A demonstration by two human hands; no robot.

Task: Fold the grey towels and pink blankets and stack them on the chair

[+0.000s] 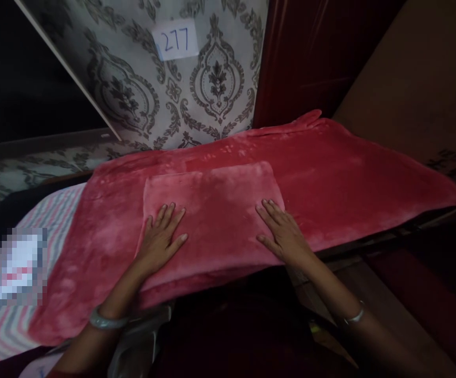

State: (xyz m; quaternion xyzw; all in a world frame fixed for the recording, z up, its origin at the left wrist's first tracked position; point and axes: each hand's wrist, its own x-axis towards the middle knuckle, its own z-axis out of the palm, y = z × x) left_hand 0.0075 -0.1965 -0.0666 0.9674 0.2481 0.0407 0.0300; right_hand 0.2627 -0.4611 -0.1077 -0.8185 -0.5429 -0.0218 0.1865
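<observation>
A folded pink-red plush cloth point(216, 210), roughly rectangular, lies in front of me on a larger red plush blanket point(354, 178). My left hand point(163, 236) rests flat on its left side, fingers apart and pointing away from me. On the right side my right hand point(283, 231) lies flat too, its fingers spread near the cloth's right edge. Neither hand grips anything. The cloth's near edge hangs toward me. Whether it is a separate piece or a folded part of the blanket I cannot tell.
Left of the blanket is a striped cloth point(58, 210) with a blurred white item point(18, 268) on it. Behind stands a patterned wall point(173, 105) with a paper marked 277 point(176, 40). A dark screen-like panel point(27, 79) is at upper left, a dark red door point(310, 52) at right.
</observation>
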